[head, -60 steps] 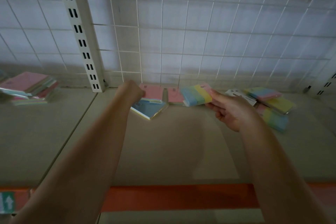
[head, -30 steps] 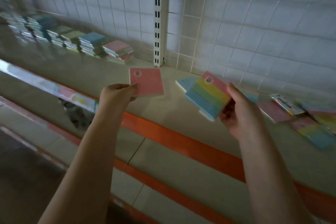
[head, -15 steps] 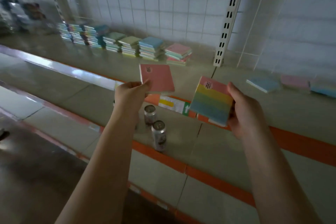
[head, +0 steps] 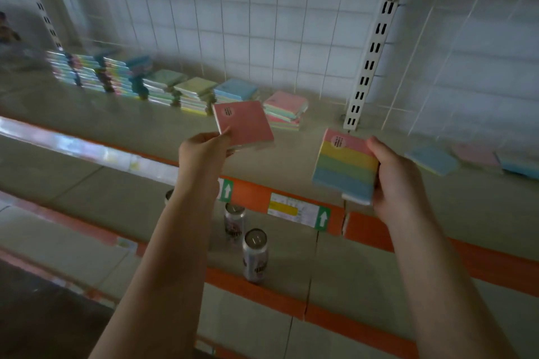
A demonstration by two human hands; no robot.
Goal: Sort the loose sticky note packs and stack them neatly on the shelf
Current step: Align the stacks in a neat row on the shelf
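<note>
Pinched at its corner by the left hand [head: 204,151], a pink sticky note pack [head: 243,125] is held above the shelf [head: 291,154]. A rainbow-striped pack [head: 345,166] is gripped by the right hand [head: 399,178]. Sorted stacks [head: 175,87] are lined along the back.

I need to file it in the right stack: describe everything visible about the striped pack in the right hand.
The striped pack is a flat, squarish block of sticky notes with bands running pink, yellow, green, blue from top to bottom, and a small round label on the pink band. It looks wrapped, though blur hides detail. The right hand grips its right edge, holding it tilted above the shelf's front edge.
</note>
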